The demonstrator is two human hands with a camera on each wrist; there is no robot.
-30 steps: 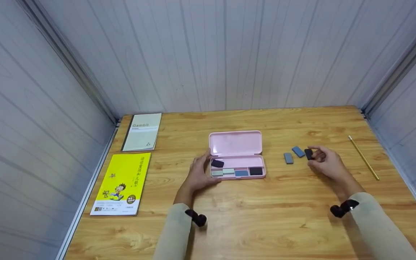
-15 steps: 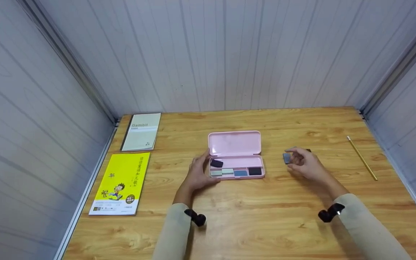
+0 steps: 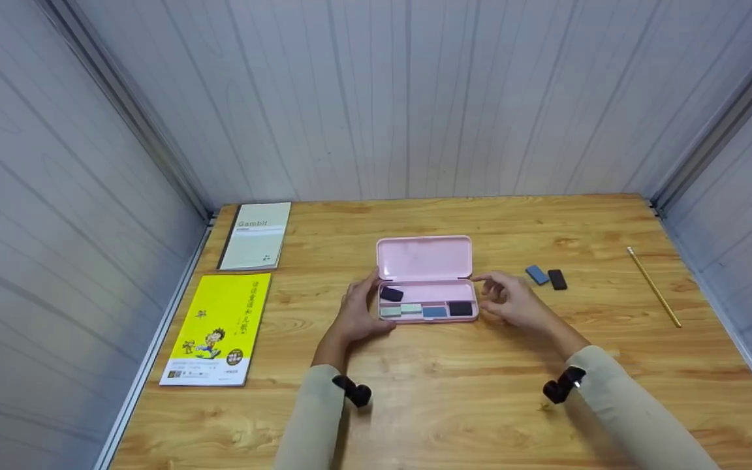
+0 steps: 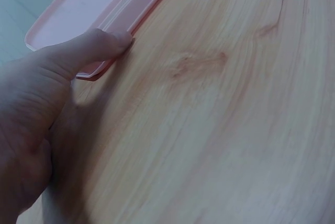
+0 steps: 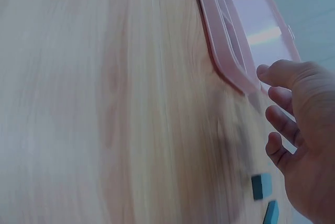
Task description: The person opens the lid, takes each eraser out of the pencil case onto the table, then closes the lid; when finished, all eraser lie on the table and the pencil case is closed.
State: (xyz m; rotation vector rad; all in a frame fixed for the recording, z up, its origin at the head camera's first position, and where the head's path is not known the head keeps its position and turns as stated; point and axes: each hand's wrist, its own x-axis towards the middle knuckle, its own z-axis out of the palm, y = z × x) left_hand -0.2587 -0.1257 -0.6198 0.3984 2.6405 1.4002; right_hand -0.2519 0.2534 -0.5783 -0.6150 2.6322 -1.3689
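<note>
In the head view a pink pencil case [image 3: 424,258] lies with its lid folded back. Its front row holds two pale erasers [image 3: 410,308], a blue eraser [image 3: 434,312] and a black one [image 3: 460,308]; another black eraser [image 3: 392,294] lies tilted behind them. My left hand [image 3: 356,310] grips the case's left end, thumb along the front edge. My right hand [image 3: 516,303] reaches its fingertips to the right end, fingers loosely bent, holding nothing. A grey eraser [image 5: 262,186] shows on the table in the right wrist view, hidden under this hand in the head view.
Right of that hand lie a loose blue eraser [image 3: 536,275] and a black eraser [image 3: 557,279]. Farther right is a gold pencil [image 3: 654,287]. A yellow book [image 3: 219,326] and a grey notebook [image 3: 257,238] lie at left. Panel walls [image 3: 408,98] bound the table.
My right hand has left the black eraser, passed over the grey one and moved left to the case's right end. The left hand has stayed on the case.
</note>
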